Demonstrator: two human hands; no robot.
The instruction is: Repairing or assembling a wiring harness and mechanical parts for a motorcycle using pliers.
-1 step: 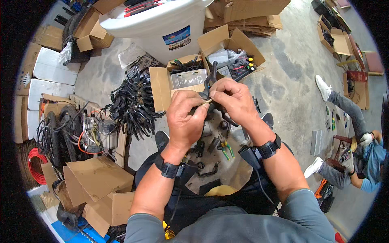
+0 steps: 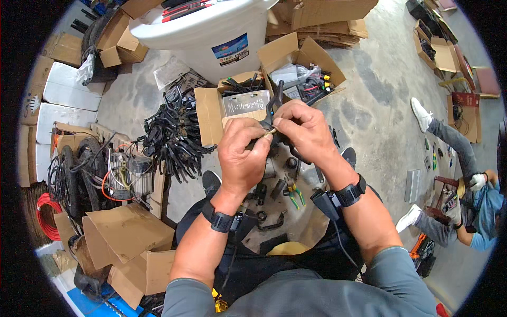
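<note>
My left hand and my right hand meet in the middle of the view. Thumb and fingers of both pinch a thin, pale-yellowish piece, too small to name. A black lever-shaped part rises just beyond my fingertips; its lower end is hidden behind my hands. Below them, pliers with green-and-yellow handles lie among small black parts. A curved black part rests nearer to me.
A heap of black levers lies left. Open cardboard boxes stand ahead, one holding bagged parts, before a white tub. Left are tyres and an empty-looking carton. A person works at the right.
</note>
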